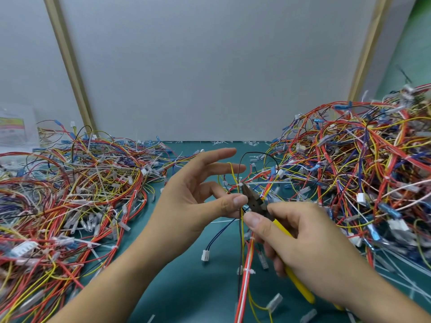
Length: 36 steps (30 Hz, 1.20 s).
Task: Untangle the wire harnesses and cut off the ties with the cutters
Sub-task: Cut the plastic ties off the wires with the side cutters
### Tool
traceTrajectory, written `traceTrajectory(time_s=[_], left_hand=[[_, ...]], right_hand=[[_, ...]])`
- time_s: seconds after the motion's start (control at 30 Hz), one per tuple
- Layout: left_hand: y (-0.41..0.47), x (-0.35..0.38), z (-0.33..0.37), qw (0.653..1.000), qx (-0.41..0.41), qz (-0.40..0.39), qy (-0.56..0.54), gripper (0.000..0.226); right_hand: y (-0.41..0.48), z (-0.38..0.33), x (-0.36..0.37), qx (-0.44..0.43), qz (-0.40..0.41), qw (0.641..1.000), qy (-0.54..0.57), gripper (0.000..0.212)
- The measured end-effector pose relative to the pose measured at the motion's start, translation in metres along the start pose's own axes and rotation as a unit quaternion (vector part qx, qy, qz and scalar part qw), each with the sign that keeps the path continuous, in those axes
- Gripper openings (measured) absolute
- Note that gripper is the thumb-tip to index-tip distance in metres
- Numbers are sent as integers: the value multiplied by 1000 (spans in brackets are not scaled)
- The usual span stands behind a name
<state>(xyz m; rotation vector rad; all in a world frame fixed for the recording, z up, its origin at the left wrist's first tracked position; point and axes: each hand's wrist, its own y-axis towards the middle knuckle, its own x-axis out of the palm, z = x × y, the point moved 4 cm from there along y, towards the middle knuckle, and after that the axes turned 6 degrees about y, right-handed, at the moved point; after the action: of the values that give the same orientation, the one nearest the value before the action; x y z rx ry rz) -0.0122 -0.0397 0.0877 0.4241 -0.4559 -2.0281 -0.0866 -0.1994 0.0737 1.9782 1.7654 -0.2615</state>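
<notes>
My left hand point(198, 194) pinches a thin bundle of yellow, black and red wires point(243, 243) between thumb and a finger, with its other fingers spread. My right hand point(300, 243) grips yellow-handled cutters point(257, 202). Their dark jaws point up-left at a white tie point(239, 184) on the held bundle, just above my left thumb. The bundle runs down toward me, with another white tie point(247, 272) lower on it. A blue wire with a white connector point(205, 255) hangs beside it over the green mat point(186, 287).
A large heap of tangled harnesses point(70, 194) covers the left of the mat. A taller heap point(361, 164) fills the right. Cut white tie scraps point(224, 142) lie along the grey back wall. A clear plastic bag point(16, 129) stands at far left.
</notes>
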Motion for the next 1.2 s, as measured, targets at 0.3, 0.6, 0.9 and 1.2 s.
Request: traceTrajectory(time_s=[0.3,0.6,0.9,1.2], left_hand=[[-1,2,0,1000,-5,-7,19,63],[0,-2,-7,997,-45,32,59,44],[-9,12,-32,923,-122,-198,308,31],[10,-37,-16,966,-127,189,-123,14]], right_hand=[[-1,1,1,16,-22,999,28,58],[3,1,-5,-9,44,998,43,61],[7,1,-16,-35,139,980,135,44],[11,4,-20,-9,156,971,182,41]])
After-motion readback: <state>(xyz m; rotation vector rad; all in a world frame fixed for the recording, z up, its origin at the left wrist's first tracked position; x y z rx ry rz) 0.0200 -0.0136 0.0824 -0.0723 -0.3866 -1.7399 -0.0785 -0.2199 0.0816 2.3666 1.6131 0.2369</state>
